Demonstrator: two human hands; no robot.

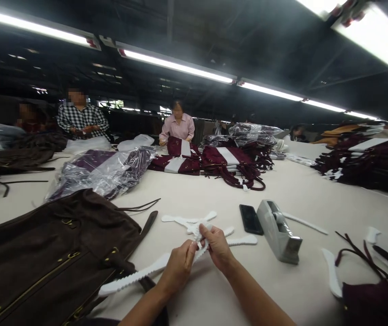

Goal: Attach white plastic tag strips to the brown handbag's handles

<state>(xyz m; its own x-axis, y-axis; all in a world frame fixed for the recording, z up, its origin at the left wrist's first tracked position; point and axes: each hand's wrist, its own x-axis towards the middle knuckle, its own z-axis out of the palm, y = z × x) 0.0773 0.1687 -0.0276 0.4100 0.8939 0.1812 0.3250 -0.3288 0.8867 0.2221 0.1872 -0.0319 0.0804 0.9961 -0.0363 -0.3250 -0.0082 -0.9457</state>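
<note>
Long fluorescent tube lights (176,66) run across a dark ceiling and supply all the light seen here; the nearest tube, far right of them at the top corner, burns out to pure white glare. Below the tubes the pale table (194,194) is evenly lit and bright, with soft, short shadows under the tape dispenser (278,231) and the hands. Highlights glint on the clear plastic wrapping (105,172) left of the dispenser. The wide lens bows the tubes and the table's edges into curves, stretching things near the frame's corners. Far background behind the table falls into murk. Faces are blurred out; the foreground stays sharp.
</note>
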